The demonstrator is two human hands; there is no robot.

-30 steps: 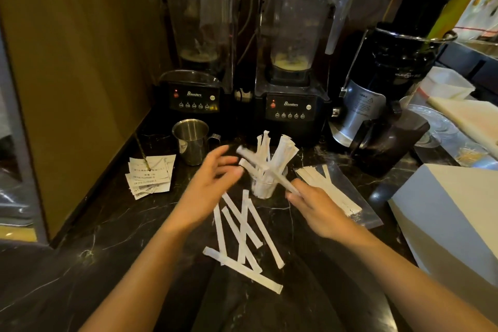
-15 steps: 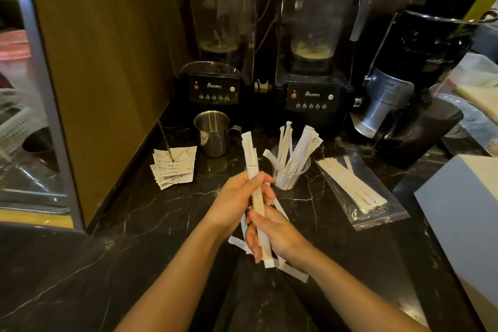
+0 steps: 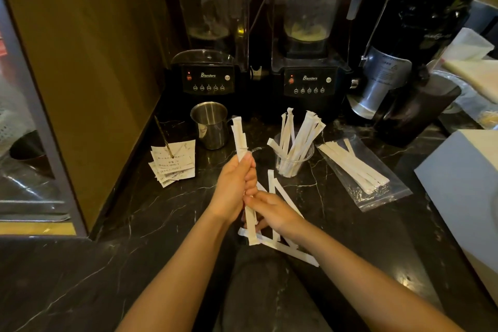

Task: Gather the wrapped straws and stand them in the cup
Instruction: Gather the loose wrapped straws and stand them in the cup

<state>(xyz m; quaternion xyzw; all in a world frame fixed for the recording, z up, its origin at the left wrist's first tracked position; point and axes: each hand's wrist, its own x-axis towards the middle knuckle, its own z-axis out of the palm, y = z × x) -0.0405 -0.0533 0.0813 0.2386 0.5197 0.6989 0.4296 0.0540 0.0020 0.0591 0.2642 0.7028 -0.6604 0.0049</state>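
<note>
My left hand (image 3: 235, 185) and my right hand (image 3: 272, 211) both grip a small upright bundle of white paper-wrapped straws (image 3: 239, 137) above the black marble counter. The left hand holds the bundle's middle, the right hand its lower part. Beneath my hands several more wrapped straws (image 3: 285, 246) lie loose on the counter. A clear plastic cup (image 3: 295, 163) stands just right of my hands, with several wrapped straws standing in it and fanning out at the top.
A clear zip bag of wrapped straws (image 3: 361, 172) lies right of the cup. A steel pitcher (image 3: 211, 124) and a stack of paper slips (image 3: 173, 163) sit to the left. Two blenders (image 3: 208, 78) line the back, a black machine (image 3: 404, 67) and a white box (image 3: 469, 191) on the right.
A second ago my hands were apart near the cup, the right holding one straw. They have come together on an upright bundle and the view has shifted closer.
</note>
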